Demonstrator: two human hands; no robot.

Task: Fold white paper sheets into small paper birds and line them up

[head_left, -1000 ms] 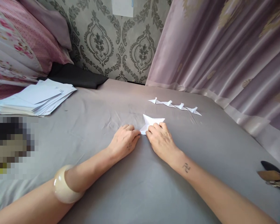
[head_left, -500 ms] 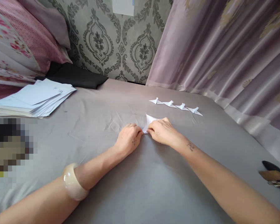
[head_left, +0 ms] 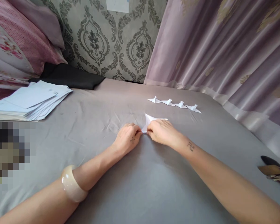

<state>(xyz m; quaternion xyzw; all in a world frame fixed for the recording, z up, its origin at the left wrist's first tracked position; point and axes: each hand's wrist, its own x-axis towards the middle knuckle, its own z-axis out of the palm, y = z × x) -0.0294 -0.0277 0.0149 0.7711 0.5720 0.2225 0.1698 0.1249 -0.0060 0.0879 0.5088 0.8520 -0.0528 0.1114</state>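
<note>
A small folded piece of white paper (head_left: 149, 119) lies on the grey sheet, pinched between both my hands. My left hand (head_left: 128, 137) is closed, its thumb and fingertips on the paper's near left corner. Across from it, my right hand (head_left: 162, 131) pinches the paper's near edge and covers much of its right part. The paper's pointed upper corner sticks up beyond my fingers. Farther back, several folded white paper figures (head_left: 170, 102) stand in a slanting row, tip to tip.
A stack of white paper sheets (head_left: 32, 102) lies at the left, near a folded black cloth (head_left: 70, 76). Keys with a brown tag (head_left: 272, 170) rest at the right edge. Purple curtains (head_left: 200, 46) hang along the right side. A pixelated patch hides something at lower left.
The view has shifted slightly. My right hand has moved a little, and more of the paper's far edge shows above it. Both hands still pinch the paper.
</note>
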